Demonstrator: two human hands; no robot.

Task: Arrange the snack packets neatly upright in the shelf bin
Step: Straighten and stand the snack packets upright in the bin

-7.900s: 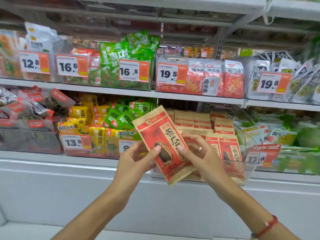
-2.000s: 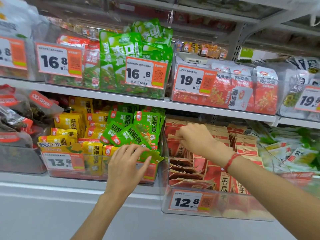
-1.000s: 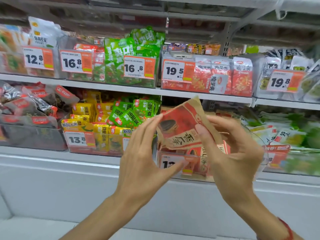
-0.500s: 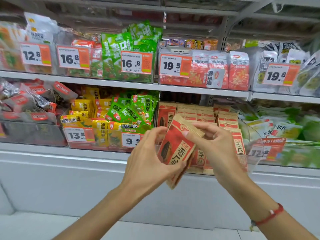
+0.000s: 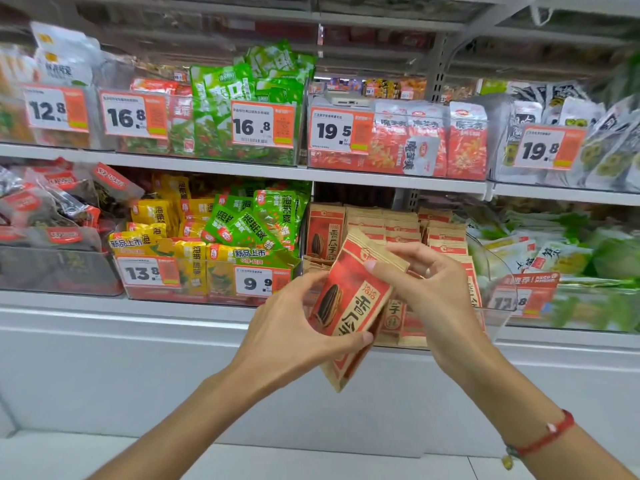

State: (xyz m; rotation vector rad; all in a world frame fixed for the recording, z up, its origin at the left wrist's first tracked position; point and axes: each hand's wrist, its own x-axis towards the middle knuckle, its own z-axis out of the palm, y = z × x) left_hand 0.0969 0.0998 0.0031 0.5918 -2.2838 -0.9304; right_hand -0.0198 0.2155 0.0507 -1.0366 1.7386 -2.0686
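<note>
Both hands, left [image 5: 294, 327] and right [image 5: 429, 292], gripped a tilted packet [image 5: 349, 306] near the bin [image 5: 498, 306]; crooked insertion risked toppling the upright rows [image 5: 398, 226].

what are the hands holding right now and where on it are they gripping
Both hold one red and tan snack packet, tilted in front of the clear bin. The left hand grips its lower part; the right hand pinches near its top edge.
</note>
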